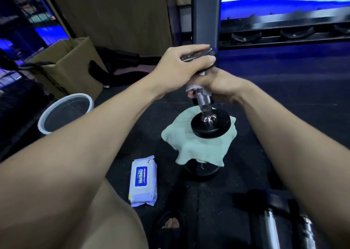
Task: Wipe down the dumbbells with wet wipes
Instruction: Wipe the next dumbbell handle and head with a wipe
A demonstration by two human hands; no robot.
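Dark gym floor [284,101]. Wipes pack [143,181] lower centre, label "HuiBaiJ"-ish. My left hand [181,66] grips upright dumbbell [205,104] top; right hand [217,84] clamps wet wipe [195,89] round handle, frame centre. Bucket [65,113] left, contents unclear.

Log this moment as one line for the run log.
dumbbell upright on green cloth | left hand grips top plate | right hand rubs wet wipe on handle | wipes pack on floor

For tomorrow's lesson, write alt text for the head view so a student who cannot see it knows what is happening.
A dumbbell stands on end on a green cloth; the left hand grips its top plate while the right hand rubs a wet wipe round the handle. A wipes pack lies on the dark floor.
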